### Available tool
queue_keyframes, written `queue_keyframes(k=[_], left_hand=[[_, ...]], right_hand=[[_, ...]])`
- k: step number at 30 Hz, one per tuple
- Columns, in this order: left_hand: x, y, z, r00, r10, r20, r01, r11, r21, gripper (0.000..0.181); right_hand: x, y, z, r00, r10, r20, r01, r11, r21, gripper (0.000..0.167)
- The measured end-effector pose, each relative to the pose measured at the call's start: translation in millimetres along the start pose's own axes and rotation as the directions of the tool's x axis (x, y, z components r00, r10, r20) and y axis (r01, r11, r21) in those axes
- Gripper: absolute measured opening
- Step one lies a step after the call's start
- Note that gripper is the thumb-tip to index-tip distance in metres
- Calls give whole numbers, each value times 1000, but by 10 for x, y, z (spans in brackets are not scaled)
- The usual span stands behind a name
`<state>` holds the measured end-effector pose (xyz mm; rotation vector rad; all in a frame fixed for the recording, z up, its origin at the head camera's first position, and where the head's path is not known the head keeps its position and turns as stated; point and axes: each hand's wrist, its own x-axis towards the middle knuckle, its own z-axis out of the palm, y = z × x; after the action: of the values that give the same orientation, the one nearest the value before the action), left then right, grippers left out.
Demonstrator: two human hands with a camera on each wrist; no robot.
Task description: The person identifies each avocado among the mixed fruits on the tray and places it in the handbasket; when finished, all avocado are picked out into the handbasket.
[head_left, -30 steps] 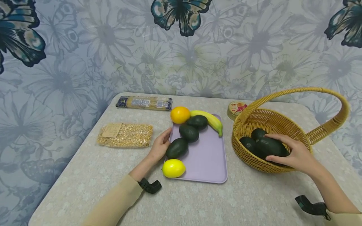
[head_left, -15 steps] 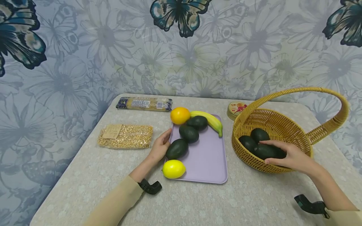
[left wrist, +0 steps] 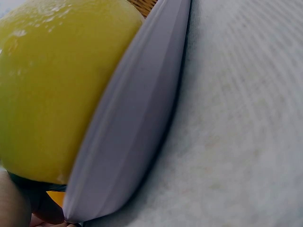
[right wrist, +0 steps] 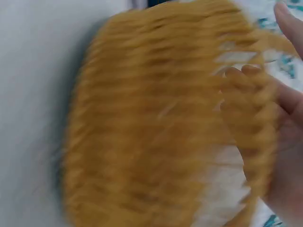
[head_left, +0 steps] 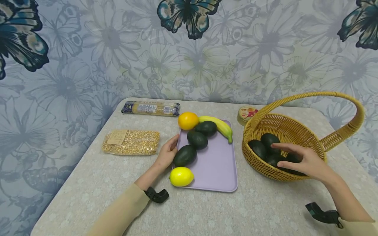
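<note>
In the head view my right hand point(head_left: 307, 162) hovers over the right side of a wicker basket point(head_left: 257, 167), fingers spread, with nothing gripped. Several dark avocados point(head_left: 270, 141) lie inside the basket, some partly behind my fingers. My left hand point(head_left: 166, 154) rests against the left edge of a lilac tray point(head_left: 217, 164), its fingers fairly straight along the rim. Beside it on the tray are more avocados point(head_left: 185, 155), a lemon point(head_left: 181, 176), an orange point(head_left: 188, 121) and a banana point(head_left: 220, 126). The lemon point(left wrist: 61, 90) fills much of the left wrist view; blurred wicker dominates the right wrist view.
Left of the tray lies a clear bag of yellow kernels point(head_left: 138, 142). A long pasta-like package point(head_left: 150, 108) is at the back left. A round tin point(head_left: 246, 114) stands behind the basket, whose tall handle point(head_left: 313, 95) arches over it.
My right hand lowered an avocado into the basket and let go of it; the fingers are now apart. The avocados there shifted slightly. The left hand and tray stayed put.
</note>
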<state>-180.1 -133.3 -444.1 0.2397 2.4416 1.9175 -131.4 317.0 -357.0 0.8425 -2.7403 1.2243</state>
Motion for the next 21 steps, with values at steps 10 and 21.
queue_keyframes(k=[10,21], left_hand=[[10,-7,-10,1000,-1,2,1,1000,-15,55],[-6,-7,-1,1000,6,-8,-6,1000,-6,54]], right_hand=[[578,-696,318,863,-393,-317,494,784,375,57],[1432,-928,1173,984,-84,-158,149,873,465,51]])
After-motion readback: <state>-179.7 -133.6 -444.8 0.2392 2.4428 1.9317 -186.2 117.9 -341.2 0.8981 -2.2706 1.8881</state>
